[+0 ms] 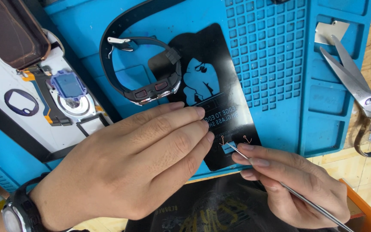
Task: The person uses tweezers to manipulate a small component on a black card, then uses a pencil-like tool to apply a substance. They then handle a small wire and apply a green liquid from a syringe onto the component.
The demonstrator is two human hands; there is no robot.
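Pinching thin metal tweezers [288, 189] in right hand [297, 189], tips on tiny blue part [228, 147] atop black card [220, 99] on blue mat [275, 56]; left hand [125, 167] flat, fingers pressing card edge, gripping nothing; wristwatch [144, 73] nr card, scissors [357, 90] far right

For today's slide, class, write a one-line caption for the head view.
Left hand steadies a black card on a blue mat while right hand aims a thin metal probe at a tiny part.
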